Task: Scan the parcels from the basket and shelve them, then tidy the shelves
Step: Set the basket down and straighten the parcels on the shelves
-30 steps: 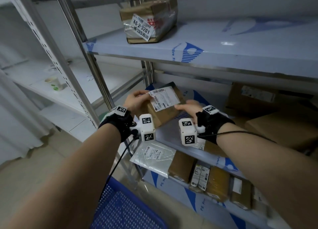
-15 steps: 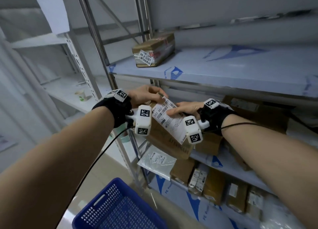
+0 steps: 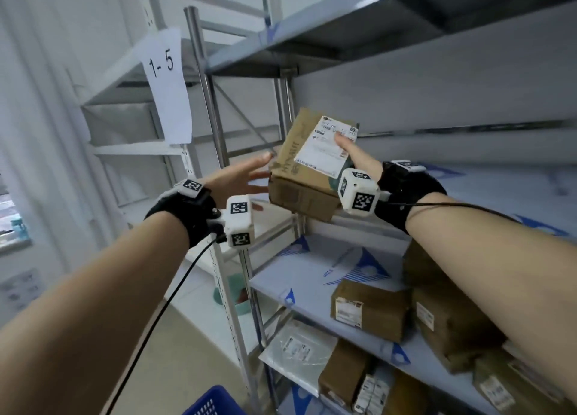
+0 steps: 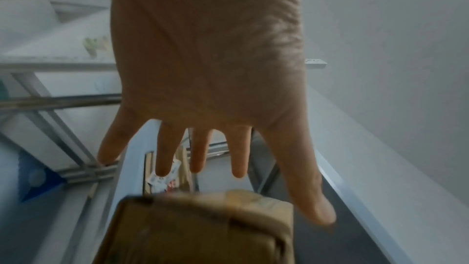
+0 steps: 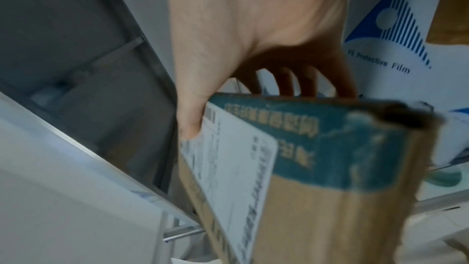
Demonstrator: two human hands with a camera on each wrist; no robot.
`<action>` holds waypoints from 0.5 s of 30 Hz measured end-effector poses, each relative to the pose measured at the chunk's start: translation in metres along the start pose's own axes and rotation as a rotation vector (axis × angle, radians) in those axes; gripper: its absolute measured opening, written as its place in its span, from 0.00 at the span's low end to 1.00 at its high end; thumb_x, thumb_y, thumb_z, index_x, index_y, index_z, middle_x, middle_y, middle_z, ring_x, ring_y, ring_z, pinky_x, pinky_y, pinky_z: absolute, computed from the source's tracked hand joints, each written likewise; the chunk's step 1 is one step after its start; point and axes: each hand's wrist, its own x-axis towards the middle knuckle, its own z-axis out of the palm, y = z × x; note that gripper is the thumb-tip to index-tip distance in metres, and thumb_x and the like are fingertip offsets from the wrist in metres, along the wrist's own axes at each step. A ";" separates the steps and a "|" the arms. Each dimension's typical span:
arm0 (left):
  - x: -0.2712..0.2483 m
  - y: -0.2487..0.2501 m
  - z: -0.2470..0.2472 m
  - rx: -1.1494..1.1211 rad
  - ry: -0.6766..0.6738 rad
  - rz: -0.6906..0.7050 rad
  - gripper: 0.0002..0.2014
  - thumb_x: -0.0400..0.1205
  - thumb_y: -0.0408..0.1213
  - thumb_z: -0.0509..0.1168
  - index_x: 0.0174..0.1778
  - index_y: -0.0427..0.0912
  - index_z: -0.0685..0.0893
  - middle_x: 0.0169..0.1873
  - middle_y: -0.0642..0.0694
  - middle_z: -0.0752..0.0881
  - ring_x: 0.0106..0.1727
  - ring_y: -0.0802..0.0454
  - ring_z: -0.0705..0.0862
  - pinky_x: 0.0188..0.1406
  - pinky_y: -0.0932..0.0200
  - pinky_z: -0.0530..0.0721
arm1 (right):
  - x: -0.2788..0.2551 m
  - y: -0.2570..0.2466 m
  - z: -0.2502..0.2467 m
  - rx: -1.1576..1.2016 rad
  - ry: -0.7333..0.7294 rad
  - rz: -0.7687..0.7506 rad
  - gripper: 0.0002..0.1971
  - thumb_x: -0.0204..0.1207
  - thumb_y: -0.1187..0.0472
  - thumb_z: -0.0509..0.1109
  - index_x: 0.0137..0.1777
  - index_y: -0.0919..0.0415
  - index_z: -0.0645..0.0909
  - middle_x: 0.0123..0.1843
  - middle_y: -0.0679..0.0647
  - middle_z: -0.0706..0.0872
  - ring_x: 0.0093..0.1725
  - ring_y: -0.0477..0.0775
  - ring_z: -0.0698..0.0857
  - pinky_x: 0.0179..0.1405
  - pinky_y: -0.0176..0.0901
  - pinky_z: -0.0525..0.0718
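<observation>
Aloft, cardboard parcel (image 3: 307, 177) pinched in right hand (image 3: 354, 155) (thumb on its label (image 3: 324, 147)), left hand (image 3: 240, 179) spread beside it

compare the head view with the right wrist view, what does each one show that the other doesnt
Only the head view shows the open left hand beside the parcel, the white paper sign marked 1-5, the blue plastic basket and other brown parcels on lower shelves. Only the right wrist view shows the teal printed band along the parcel and the fingers curled behind it. Both show the right hand gripping the brown cardboard parcel with its white shipping label.
</observation>
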 end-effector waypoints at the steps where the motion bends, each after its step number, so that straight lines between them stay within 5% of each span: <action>1: 0.001 0.006 0.005 -0.012 -0.026 0.003 0.40 0.54 0.74 0.74 0.64 0.67 0.80 0.66 0.57 0.83 0.65 0.50 0.82 0.58 0.41 0.84 | 0.001 -0.008 -0.002 0.030 -0.010 -0.006 0.18 0.88 0.49 0.52 0.59 0.61 0.78 0.36 0.54 0.91 0.29 0.44 0.89 0.26 0.33 0.85; 4: 0.010 0.021 0.019 -0.111 0.027 0.082 0.17 0.80 0.60 0.61 0.56 0.57 0.85 0.57 0.49 0.88 0.61 0.40 0.84 0.64 0.36 0.80 | 0.004 -0.021 -0.015 0.080 0.008 -0.029 0.21 0.89 0.50 0.46 0.46 0.60 0.75 0.19 0.49 0.84 0.15 0.41 0.81 0.13 0.31 0.75; 7: 0.021 0.032 0.030 -0.136 0.081 0.134 0.19 0.84 0.53 0.59 0.65 0.46 0.81 0.60 0.37 0.83 0.60 0.34 0.84 0.65 0.35 0.80 | 0.010 -0.025 -0.028 0.052 0.046 -0.045 0.20 0.89 0.50 0.47 0.46 0.60 0.75 0.20 0.49 0.85 0.15 0.41 0.81 0.13 0.31 0.75; 10: 0.041 0.036 0.040 0.000 0.150 0.222 0.32 0.79 0.48 0.70 0.78 0.43 0.69 0.63 0.40 0.82 0.58 0.44 0.85 0.56 0.47 0.87 | 0.014 -0.025 -0.037 0.014 0.068 -0.006 0.15 0.89 0.54 0.51 0.49 0.61 0.75 0.22 0.49 0.86 0.18 0.42 0.83 0.15 0.32 0.78; 12: 0.060 0.036 0.047 0.111 0.157 0.281 0.50 0.67 0.46 0.78 0.83 0.45 0.58 0.69 0.40 0.77 0.63 0.47 0.81 0.56 0.53 0.86 | 0.014 -0.026 -0.036 -0.051 0.043 0.014 0.16 0.85 0.51 0.59 0.55 0.65 0.78 0.33 0.55 0.90 0.28 0.46 0.89 0.24 0.34 0.83; 15: 0.082 0.031 0.058 0.398 0.171 0.328 0.60 0.64 0.40 0.81 0.84 0.51 0.47 0.75 0.40 0.61 0.74 0.45 0.67 0.75 0.43 0.72 | 0.023 -0.025 -0.048 -0.026 0.057 0.021 0.41 0.62 0.46 0.79 0.73 0.65 0.74 0.65 0.65 0.85 0.61 0.61 0.86 0.57 0.57 0.85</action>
